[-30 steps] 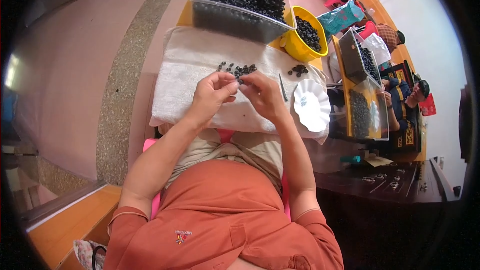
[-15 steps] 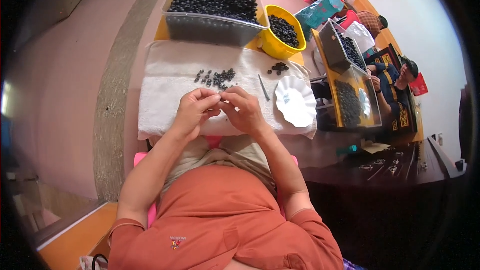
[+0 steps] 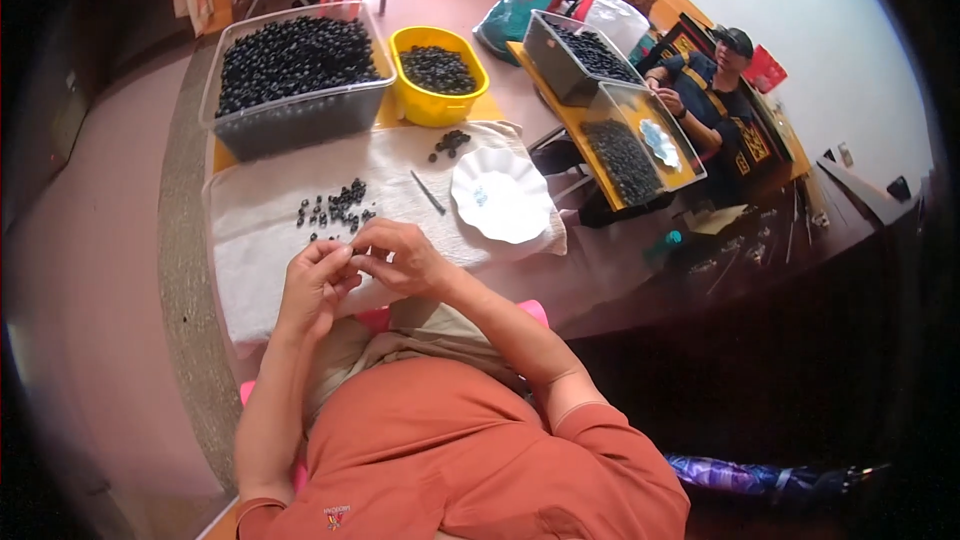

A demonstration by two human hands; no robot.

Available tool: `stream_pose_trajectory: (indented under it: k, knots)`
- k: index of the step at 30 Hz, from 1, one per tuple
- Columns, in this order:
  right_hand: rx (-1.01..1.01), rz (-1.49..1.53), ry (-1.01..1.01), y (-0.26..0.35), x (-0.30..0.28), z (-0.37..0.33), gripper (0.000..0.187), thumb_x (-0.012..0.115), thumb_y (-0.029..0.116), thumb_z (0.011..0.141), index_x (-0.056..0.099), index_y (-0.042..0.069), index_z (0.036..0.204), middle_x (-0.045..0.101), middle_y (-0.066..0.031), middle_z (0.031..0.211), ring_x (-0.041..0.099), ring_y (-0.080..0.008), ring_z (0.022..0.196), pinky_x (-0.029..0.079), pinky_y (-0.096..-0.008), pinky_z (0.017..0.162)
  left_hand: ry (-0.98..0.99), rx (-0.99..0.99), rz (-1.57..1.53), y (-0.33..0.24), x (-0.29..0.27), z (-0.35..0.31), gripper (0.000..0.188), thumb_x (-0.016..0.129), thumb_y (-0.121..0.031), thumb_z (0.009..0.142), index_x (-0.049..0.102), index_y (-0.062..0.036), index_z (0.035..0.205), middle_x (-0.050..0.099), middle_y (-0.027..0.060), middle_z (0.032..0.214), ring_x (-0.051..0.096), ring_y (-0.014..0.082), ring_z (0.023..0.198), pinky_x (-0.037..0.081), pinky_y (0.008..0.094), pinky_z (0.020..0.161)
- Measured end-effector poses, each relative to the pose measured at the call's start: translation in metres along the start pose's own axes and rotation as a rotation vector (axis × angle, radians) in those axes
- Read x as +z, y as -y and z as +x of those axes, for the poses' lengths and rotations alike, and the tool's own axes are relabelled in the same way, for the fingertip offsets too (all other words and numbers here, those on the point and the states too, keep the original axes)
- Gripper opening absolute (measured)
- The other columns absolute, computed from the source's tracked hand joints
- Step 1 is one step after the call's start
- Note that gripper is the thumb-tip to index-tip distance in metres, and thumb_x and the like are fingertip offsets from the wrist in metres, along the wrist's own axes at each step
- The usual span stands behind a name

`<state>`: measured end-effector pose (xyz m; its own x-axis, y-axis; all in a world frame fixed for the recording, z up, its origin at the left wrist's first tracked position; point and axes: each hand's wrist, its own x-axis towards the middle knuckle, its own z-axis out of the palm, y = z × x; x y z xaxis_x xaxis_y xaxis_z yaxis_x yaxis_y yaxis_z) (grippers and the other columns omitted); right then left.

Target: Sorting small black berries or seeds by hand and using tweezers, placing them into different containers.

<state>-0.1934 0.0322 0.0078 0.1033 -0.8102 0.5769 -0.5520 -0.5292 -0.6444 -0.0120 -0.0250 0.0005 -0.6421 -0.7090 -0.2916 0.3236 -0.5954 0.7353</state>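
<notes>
Over the near edge of a white cloth [image 3: 250,245], my left hand [image 3: 316,282] and my right hand [image 3: 402,256] meet fingertip to fingertip. Both are closed in a pinch on a small dark bead-like piece [image 3: 356,252], mostly covered by the fingers. Just beyond them lie loose black bead-like pieces [image 3: 345,202], with a smaller cluster [image 3: 450,144] farther back. To the right of my hands rest a thin dark pointed tool [image 3: 428,193] and a white scalloped plate [image 3: 518,202], which holds a few tiny pale blue bits.
Behind the cloth stand a clear plastic bin [image 3: 300,118] and a yellow basin [image 3: 436,112], both full of black pieces. At right, another table carries more bins [image 3: 690,178], where a person [image 3: 700,100] sits. A folded umbrella [image 3: 750,475] lies at lower right.
My view has turned, so the table and its things appear farther left and lower. Both hands keep their pinch on the small piece.
</notes>
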Motion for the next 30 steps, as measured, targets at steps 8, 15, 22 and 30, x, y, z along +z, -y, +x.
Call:
stream_pose_trajectory:
  k: [8, 15, 22, 30]
  knots:
    - [0.048, 0.119, -0.039, 0.004, -0.003, -0.011, 0.019, 0.075, 0.008, 0.079, 0.066, 0.002, 0.094, 0.064, -0.0108, 0.086, 0.063, -0.0209, 0.068, 0.050, -0.0300, 0.059, 0.012, 0.009, -0.005, 0.005, 0.011, -0.005, 0.006, 0.066, -0.009, 0.092, 0.061, -0.0068, 0.095, 0.066, 0.0036, 0.087, 0.065, 0.0119, 0.075, 0.055, 0.0271, 0.070]
    - [0.062, 0.169, -0.040, 0.002, -0.003, -0.015, 0.019, 0.075, 0.013, 0.079, 0.064, 0.001, 0.089, 0.061, -0.0123, 0.081, 0.061, -0.0258, 0.069, 0.048, -0.0336, 0.060, 0.056, -0.011, 0.014, 0.007, 0.009, -0.003, 0.011, 0.066, -0.011, 0.091, 0.059, -0.0070, 0.098, 0.067, 0.0057, 0.090, 0.066, 0.0146, 0.076, 0.055, 0.0281, 0.070]
    - [0.065, 0.163, -0.032, 0.000, -0.004, -0.020, 0.020, 0.074, 0.014, 0.080, 0.064, 0.002, 0.091, 0.061, -0.0124, 0.081, 0.060, -0.0266, 0.071, 0.046, -0.0350, 0.060, 0.082, -0.041, -0.025, 0.005, 0.010, -0.006, 0.011, 0.064, -0.005, 0.090, 0.059, -0.0057, 0.100, 0.067, 0.0070, 0.092, 0.067, 0.0149, 0.077, 0.057, 0.0295, 0.070]
    - [0.036, 0.135, -0.019, -0.004, -0.005, -0.024, 0.018, 0.075, 0.011, 0.082, 0.067, 0.002, 0.095, 0.064, -0.0086, 0.087, 0.062, -0.0168, 0.069, 0.050, -0.0274, 0.059, 0.072, -0.052, -0.014, 0.005, 0.014, -0.009, 0.012, 0.063, -0.004, 0.088, 0.060, -0.0054, 0.099, 0.068, 0.0085, 0.093, 0.068, 0.0156, 0.077, 0.058, 0.0298, 0.071]
